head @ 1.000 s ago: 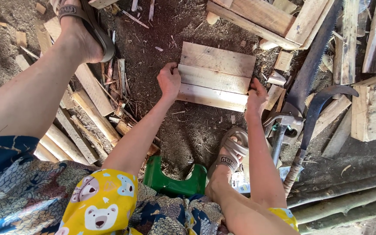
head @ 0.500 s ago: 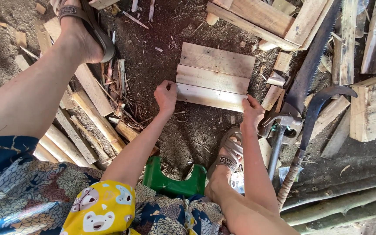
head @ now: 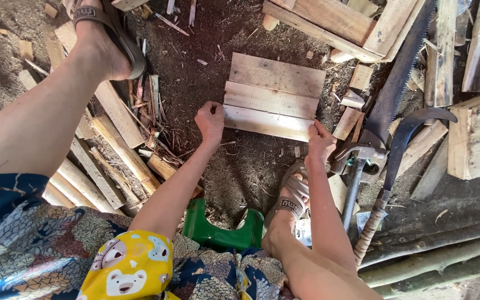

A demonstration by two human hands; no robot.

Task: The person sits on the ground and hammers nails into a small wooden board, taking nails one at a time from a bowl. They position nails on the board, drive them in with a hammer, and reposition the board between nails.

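Down on the dirt floor, between the person's spread legs, three pale wooden slats [head: 273,97] lie edge to edge in a flat row, and both hands are at the nearest slat [head: 266,122]. The left hand [head: 211,119] is curled half closed with its fingertips against the left end of that slat, and the right hand [head: 320,141] has its fingers bent and pressed onto the right end near the corner; neither hand lifts the wood, both seem to steady or nudge it, which fits a board being lined up flush with its neighbours. The person sits low on a green stool [head: 223,230], so the slats sit within easy reach. One sandalled foot [head: 290,203] rests just below the right hand, the other [head: 104,39] is stretched far out to the upper left. Just right of the slats lie a long saw [head: 398,83] with a toothed blade, a curved sickle-like knife [head: 404,139] and what looks like a hammer [head: 356,178], their handles pointing back toward the person, close beside the right wrist. Small offcut blocks [head: 346,119] crowd the right edge of the slats and could hinder any sliding that way. A pile of split sticks [head: 106,161] lies to the left, a rough wooden frame [head: 340,22] above, and a box-like piece [head: 479,136] at far right.
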